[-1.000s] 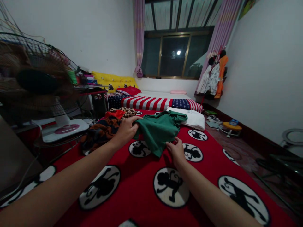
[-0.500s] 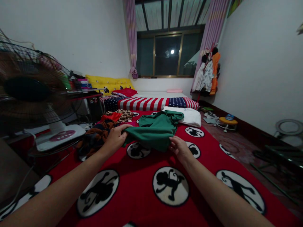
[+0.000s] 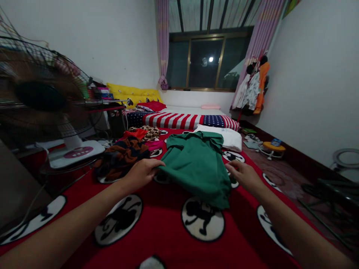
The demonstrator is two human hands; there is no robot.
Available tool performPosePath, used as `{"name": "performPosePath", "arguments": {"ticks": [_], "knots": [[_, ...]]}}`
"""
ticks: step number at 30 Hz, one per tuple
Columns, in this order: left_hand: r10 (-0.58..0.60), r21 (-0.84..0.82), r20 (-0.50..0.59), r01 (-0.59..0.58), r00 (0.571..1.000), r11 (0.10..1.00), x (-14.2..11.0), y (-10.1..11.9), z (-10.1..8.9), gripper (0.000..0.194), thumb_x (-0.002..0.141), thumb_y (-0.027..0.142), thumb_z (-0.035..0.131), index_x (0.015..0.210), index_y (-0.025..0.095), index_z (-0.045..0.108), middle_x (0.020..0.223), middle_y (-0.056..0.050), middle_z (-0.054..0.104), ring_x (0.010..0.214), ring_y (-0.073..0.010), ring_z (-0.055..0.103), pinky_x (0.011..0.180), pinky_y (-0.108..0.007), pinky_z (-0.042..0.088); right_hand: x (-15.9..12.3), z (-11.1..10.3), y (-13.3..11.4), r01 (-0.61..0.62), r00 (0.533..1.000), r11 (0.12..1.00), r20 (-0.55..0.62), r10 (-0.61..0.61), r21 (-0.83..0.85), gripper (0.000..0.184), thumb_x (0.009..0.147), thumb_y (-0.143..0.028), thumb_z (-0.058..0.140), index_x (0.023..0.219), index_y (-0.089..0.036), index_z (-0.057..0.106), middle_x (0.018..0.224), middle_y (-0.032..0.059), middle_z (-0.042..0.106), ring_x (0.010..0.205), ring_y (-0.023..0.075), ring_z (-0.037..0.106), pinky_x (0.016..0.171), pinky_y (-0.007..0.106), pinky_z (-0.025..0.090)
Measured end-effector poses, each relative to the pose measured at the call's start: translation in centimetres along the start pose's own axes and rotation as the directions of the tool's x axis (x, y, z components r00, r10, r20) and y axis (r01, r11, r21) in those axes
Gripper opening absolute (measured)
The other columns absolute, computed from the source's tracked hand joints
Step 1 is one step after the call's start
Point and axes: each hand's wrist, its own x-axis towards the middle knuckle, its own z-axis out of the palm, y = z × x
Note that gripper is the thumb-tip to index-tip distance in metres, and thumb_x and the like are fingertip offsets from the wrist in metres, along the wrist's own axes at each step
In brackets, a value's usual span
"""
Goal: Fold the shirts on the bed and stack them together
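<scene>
A green shirt lies spread on the red blanket, its collar end pointing away from me. My left hand is closed on the shirt's near left corner and lifts it slightly. Beside the shirt's right edge is my right hand, thumb and fingers a little apart, with no cloth visible between them. The shirt's near right corner droops onto a white monkey-pattern circle. Behind the shirt sits a folded white garment.
Left of the shirt lie a crumpled brown-and-dark garment and a leopard-print cloth. A running fan stands at the left edge. Beyond is a bed with a striped cover. On the right floor is a small yellow stool.
The green shirt has spread out wider and its near edge has come towards me. My right hand has moved right, away from the cloth; my left hand still grips its corner.
</scene>
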Motion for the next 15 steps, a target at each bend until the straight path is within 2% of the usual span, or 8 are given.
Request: {"name": "performPosePath", "arguments": {"ticks": [3, 6, 9, 11, 13, 15], "knots": [[-0.036, 0.010, 0.055, 0.036, 0.998, 0.999, -0.8, -1.2, 0.5, 0.036, 0.079, 0.007, 0.046, 0.104, 0.020, 0.067, 0.104, -0.004, 0.071, 0.099, -0.0184, 0.064, 0.086, -0.026, 0.047, -0.4, 1.7, 2.5, -0.036, 0.993, 0.956, 0.094, 0.065, -0.291, 0.035, 0.082, -0.048, 0.054, 0.086, -0.017, 0.069, 0.099, 0.0153, 0.067, 0.092, 0.0291, 0.063, 0.071, 0.033, 0.045], [-0.039, 0.039, 0.088, 0.036, 0.995, 0.999, -1.2, -1.8, 1.3, 0.039, 0.078, 0.006, 0.045, 0.107, 0.020, 0.067, 0.106, -0.004, 0.071, 0.100, -0.0181, 0.064, 0.088, -0.027, 0.046, -1.2, 4.1, 2.7, -0.005, 0.993, 0.933, 0.107, 0.046, -0.359, 0.037, 0.079, -0.048, 0.060, 0.091, -0.014, 0.066, 0.108, 0.0196, 0.064, 0.102, 0.0330, 0.060, 0.078, 0.037, 0.046], [-0.015, 0.084, 0.139, 0.003, 0.990, 0.996, -1.3, -2.0, 1.8, 0.040, 0.077, 0.005, 0.044, 0.108, 0.020, 0.067, 0.105, -0.004, 0.071, 0.100, -0.0186, 0.065, 0.088, -0.027, 0.046, -1.6, 5.7, 1.5, 0.052, 0.999, 0.976, 0.021, -0.048, -0.211, 0.026, 0.076, -0.030, 0.061, 0.097, -0.015, 0.064, 0.115, 0.0167, 0.064, 0.110, 0.0304, 0.057, 0.088, 0.037, 0.044], [-0.003, 0.127, 0.161, -0.017, 0.987, 0.992, -1.2, -1.8, 1.5, 0.040, 0.078, 0.006, 0.043, 0.108, 0.020, 0.067, 0.105, -0.005, 0.071, 0.098, -0.0192, 0.065, 0.087, -0.028, 0.047, -1.5, 5.3, 0.7, 0.040, 0.999, 0.999, -0.030, -0.040, -0.007, 0.022, 0.076, -0.029, 0.057, 0.093, -0.017, 0.063, 0.104, 0.0125, 0.068, 0.100, 0.0272, 0.062, 0.084, 0.036, 0.046], [0.008, 0.155, 0.153, -0.032, 0.988, 0.987, -1.1, -1.5, 0.3, 0.039, 0.081, 0.008, 0.042, 0.109, 0.021, 0.066, 0.106, -0.005, 0.070, 0.098, -0.0195, 0.064, 0.086, -0.029, 0.047, -1.3, 3.6, -0.1, -0.022, 0.994, 0.972, -0.095, 0.046, 0.234, 0.025, 0.073, -0.034, 0.057, 0.090, -0.016, 0.063, 0.089, 0.0083, 0.070, 0.083, 0.0247, 0.065, 0.073, 0.034, 0.049], [0.019, 0.149, 0.130, -0.038, 0.991, 0.988, -1.0, -0.9, -1.6, 0.037, 0.083, 0.010, 0.042, 0.108, 0.020, 0.067, 0.106, -0.005, 0.070, 0.099, -0.0194, 0.064, 0.086, -0.028, 0.047, -1.4, 0.8, -0.7, -0.068, 0.976, 0.902, -0.157, 0.148, 0.426, 0.031, 0.068, -0.039, 0.061, 0.089, -0.016, 0.063, 0.080, 0.0052, 0.069, 0.073, 0.0228, 0.064, 0.064, 0.032, 0.050]]}}
